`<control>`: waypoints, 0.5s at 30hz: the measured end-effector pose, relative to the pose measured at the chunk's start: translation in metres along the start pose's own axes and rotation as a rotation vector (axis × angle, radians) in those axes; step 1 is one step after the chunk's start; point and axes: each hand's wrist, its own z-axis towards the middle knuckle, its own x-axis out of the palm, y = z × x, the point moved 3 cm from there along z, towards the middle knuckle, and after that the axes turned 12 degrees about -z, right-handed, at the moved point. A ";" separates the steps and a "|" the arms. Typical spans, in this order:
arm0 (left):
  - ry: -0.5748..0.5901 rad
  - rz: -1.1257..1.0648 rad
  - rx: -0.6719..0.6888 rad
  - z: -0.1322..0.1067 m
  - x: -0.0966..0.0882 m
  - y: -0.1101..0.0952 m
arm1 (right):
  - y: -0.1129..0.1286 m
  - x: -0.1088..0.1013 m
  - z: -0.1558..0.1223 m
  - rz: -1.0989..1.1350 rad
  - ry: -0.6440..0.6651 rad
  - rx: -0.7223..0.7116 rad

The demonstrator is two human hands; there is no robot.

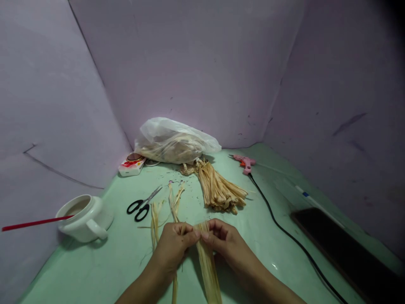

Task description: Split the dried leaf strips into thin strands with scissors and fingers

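My left hand point(178, 240) and my right hand point(223, 237) meet near the front of the table. Both pinch the upper end of a broad, pale dried leaf strip point(208, 270) between thumb and fingers. Its long end hangs down toward me, past the bottom of the view. Left of it, thin dried strips point(175, 202) lie on the table, partly hidden by my left hand and forearm. Another few narrow strips point(155, 219) rest beside them. Just beyond my hands lies a bundle of dried strips point(220, 190), tied at its far end with a braided piece.
Black-handled scissors point(144, 204) lie to the left, near a white teapot-like pot point(84, 219) with a red stick point(38, 223). At the back sit a plastic bag point(177, 141) and a small box point(131, 168). A pink glue gun point(245, 162), its black cord point(284, 230) and a phone point(344, 253) occupy the right.
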 end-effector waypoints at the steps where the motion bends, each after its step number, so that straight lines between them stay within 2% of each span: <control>1: 0.015 0.028 0.022 0.000 0.000 0.000 | 0.000 -0.001 0.000 -0.011 -0.017 0.010; 4: 0.038 0.093 0.065 0.000 0.002 -0.003 | 0.000 -0.002 0.001 -0.010 -0.032 0.032; 9: 0.013 0.096 0.092 0.000 0.003 -0.008 | -0.001 -0.002 0.001 -0.001 -0.044 0.041; 15: -0.008 0.147 0.125 0.000 0.003 -0.009 | 0.002 -0.002 0.000 -0.038 -0.030 -0.018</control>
